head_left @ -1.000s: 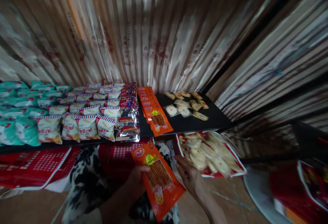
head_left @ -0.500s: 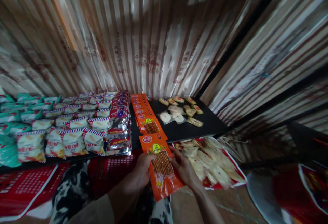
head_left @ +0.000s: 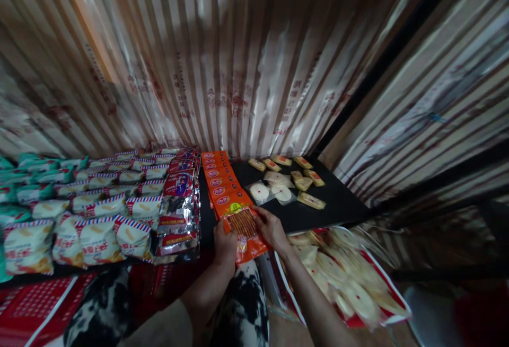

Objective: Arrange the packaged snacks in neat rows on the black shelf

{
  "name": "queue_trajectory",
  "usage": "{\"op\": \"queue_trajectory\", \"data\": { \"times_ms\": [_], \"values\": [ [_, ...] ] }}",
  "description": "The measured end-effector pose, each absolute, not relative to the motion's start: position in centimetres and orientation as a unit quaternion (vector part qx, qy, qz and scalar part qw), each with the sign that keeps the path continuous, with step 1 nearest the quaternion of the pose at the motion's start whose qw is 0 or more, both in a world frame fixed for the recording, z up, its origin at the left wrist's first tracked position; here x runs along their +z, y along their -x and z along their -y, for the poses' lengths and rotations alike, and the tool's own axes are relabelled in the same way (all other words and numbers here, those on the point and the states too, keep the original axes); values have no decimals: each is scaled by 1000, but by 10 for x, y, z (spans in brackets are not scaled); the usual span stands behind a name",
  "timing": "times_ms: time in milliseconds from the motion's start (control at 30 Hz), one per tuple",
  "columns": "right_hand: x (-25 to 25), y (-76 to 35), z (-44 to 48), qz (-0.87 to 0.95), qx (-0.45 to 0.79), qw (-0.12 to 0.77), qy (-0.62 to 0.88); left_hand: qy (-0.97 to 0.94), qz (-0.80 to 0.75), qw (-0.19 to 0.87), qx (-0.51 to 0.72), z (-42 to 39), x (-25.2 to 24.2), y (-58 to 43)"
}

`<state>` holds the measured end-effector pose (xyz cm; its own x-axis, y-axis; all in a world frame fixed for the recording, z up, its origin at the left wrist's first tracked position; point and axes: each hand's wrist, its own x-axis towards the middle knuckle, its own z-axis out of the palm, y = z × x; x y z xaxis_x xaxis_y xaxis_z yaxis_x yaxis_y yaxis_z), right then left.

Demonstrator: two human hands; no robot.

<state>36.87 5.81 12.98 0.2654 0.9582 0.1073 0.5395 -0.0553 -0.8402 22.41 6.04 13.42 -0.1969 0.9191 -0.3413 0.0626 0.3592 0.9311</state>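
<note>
Left hand (head_left: 225,242) and right hand (head_left: 271,229), fingers pinched on its edges, seem to be aligning the orange packet (head_left: 243,223) with the row of packets (head_left: 220,183) beyond them, calling next for gentle release.

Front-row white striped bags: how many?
4, left to right: leftmost bag, second bag, third bag, and fourth bag beside the foil packets. Bags behind are partly hidden.

Dim light, glare and shadow on striped sheeting (head_left: 246,55), blurry edges.
</note>
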Motion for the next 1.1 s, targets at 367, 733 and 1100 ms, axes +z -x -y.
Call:
{"op": "queue_trajectory", "data": {
  "times_ms": [367,733,1100],
  "values": [
    [121,-367,-67,609,168,300,715,-515,-706,360,327,-69,105,-227],
    [117,-360,-66,599,155,308,723,-667,-626,253,315,-52,139,-249],
    [116,-363,-69,598,156,332,713,-726,-623,175,232,-74,128,-258]
  ]
}}
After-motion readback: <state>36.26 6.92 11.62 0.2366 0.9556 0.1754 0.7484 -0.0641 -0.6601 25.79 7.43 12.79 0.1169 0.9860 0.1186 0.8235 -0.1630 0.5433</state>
